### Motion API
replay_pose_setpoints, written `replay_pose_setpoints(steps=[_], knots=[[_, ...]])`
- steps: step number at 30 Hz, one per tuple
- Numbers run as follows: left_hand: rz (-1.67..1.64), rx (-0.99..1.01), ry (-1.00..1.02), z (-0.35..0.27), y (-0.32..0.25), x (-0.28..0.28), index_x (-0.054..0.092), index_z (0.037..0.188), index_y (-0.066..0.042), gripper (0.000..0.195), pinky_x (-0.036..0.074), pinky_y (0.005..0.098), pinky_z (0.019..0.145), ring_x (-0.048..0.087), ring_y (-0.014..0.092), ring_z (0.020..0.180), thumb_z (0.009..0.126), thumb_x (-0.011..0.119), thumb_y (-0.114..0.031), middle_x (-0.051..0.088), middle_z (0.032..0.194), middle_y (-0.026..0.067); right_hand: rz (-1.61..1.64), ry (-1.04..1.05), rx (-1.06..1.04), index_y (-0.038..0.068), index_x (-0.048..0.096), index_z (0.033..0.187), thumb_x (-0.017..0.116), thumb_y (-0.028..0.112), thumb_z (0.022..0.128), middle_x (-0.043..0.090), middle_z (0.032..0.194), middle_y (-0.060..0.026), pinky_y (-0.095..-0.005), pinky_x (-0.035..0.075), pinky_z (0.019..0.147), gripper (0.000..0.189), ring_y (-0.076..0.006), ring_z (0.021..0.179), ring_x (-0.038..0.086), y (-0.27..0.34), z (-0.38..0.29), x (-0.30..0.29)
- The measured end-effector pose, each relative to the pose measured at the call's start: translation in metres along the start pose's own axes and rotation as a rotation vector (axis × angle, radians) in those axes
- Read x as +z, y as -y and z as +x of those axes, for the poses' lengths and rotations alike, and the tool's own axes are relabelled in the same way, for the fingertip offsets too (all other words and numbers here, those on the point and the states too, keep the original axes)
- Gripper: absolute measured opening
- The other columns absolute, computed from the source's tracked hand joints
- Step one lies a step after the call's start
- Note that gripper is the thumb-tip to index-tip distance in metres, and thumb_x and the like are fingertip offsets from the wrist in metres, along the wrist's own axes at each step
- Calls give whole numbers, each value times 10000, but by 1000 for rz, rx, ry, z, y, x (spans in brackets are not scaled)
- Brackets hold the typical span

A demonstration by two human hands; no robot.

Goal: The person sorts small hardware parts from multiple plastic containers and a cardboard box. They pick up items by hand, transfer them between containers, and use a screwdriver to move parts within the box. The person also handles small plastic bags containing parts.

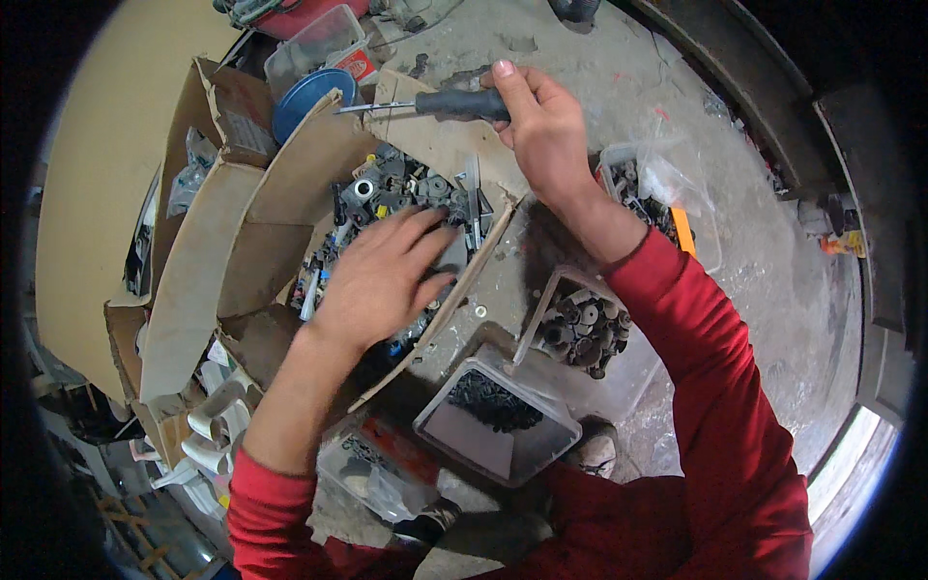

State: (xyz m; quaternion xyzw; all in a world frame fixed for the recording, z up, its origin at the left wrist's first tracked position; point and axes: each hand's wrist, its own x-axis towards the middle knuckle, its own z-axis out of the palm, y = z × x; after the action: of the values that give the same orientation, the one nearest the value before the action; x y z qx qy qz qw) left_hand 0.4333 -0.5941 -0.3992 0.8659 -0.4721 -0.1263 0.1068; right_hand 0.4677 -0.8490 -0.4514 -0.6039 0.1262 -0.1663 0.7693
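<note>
My right hand (544, 130) is closed around the dark handle of a screwdriver (464, 105). Its thin metal shaft points left, above the flaps of an open cardboard box (283, 196). Inside that box lies a heap of small black, grey and coloured plastic parts (406, 177). My left hand (388, 268) reaches palm down over the heap with its fingers spread. Its fingertips are among the parts, and a flat grey piece (454, 254) shows between thumb and fingers. What lies under the palm is hidden.
Clear plastic tubs hold black clips (496, 399), dark round pieces (583, 326) and mixed fasteners (638, 188). Another tub (377, 478) stands near my shoes. A blue lid (312, 101) leans behind the box. White plastic parts (210, 435) lie at left on the concrete floor (754, 312).
</note>
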Motion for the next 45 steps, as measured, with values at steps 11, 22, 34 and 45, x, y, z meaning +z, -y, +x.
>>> replay_pose_setpoints(steps=[11,22,34,45], knots=[[258,-122,-15,34,17,44,666,1447,-216,539,416,643,1203,573,373,1343,1018,684,-541,592,1299,181,-88,-36,54,45,774,1082,635,445,1137,599,747,33,-230,381,576,427,-44,632,483,2,-1,0],[285,-206,2,9,29,37,698,1407,-220,470,452,581,1168,577,380,1318,1018,701,-486,586,1314,197,-127,-47,31,47,781,1086,630,429,1141,618,773,37,-227,418,595,415,-43,656,519,1,-1,-1],[605,-580,563,-119,61,-25,628,1522,-251,526,554,507,1027,677,353,1268,1000,693,-267,704,1328,166,-141,-32,-4,27,783,1084,642,451,1128,642,767,6,-274,471,638,450,-86,668,553,3,-3,-1],[-114,60,-26,8,25,27,637,1467,-136,450,492,515,1174,607,393,1353,1036,698,-251,618,1449,169,-164,-63,7,22,793,1074,663,445,1117,630,768,17,-276,463,640,445,-71,696,532,3,-1,2]])
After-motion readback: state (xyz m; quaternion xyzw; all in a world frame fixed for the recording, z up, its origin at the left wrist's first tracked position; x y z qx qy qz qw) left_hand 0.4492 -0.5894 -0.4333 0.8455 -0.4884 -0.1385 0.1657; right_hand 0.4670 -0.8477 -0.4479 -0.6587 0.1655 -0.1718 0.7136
